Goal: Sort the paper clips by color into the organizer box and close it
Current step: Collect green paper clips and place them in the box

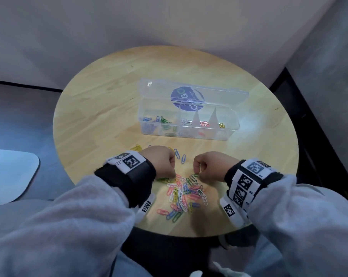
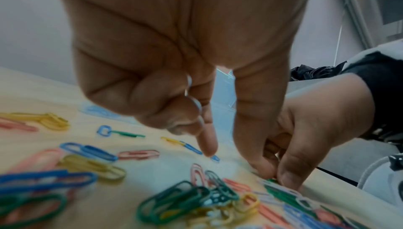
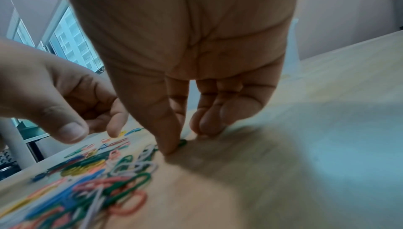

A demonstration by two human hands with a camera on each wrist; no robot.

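Thin looped wire paper clips [image 1: 184, 193] in blue, green, red, yellow and white lie heaped on the desk [image 1: 109, 100] near edge. The left hand [image 1: 162, 161] holds white clips in its curled fingers; the right hand [image 1: 210, 165] pinches a green clip [image 3: 182, 142]. The clear organizer box [image 1: 189, 124] stands open farther away, clips sorted inside.

- Head view: we look steeply down from above onto the round table [image 1: 113, 100], both wrists in the lower half.
- Left wrist view: we sit close under the left hand [image 2: 174, 57], facing along its fingers.
- Right wrist view: likewise, right hand [image 3: 191, 46].
- All three share the paper clip pile [image 1: 186, 193].
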